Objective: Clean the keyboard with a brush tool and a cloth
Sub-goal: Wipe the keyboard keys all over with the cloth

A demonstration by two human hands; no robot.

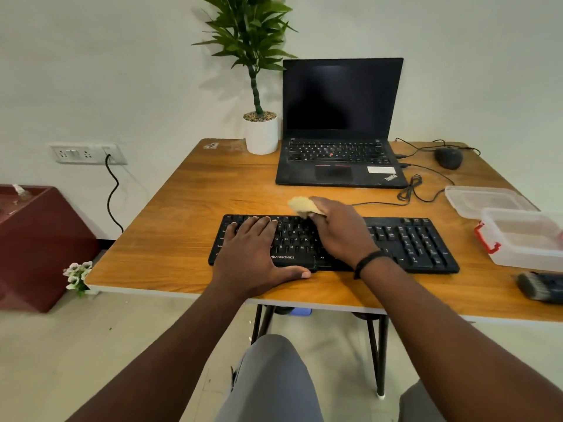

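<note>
We face a white wall [122, 71] and, in front of it, a wooden table [189, 208]. On the far side, beyond our fingertips, stands an open black laptop [341, 123] with a dark screen, a potted plant [259, 86] to its left and a wired mouse [448, 157] to its right. Two clear plastic containers [502, 220] sit well right of our right hand. The black keyboard [411, 242] lies across the table directly under both hands. Our left hand [256, 254] rests flat on its left half, fingers straight and spread, fingertips at the top key row, thumb on the table just below the keyboard's near edge. Our right hand [341, 229] has fingers curled round a yellowish cloth [301, 205], which sticks out past the fingertips at the keyboard's far edge. The dark brush tool [539, 287] lies at the table's right edge, well apart from either hand, blurred.
</note>
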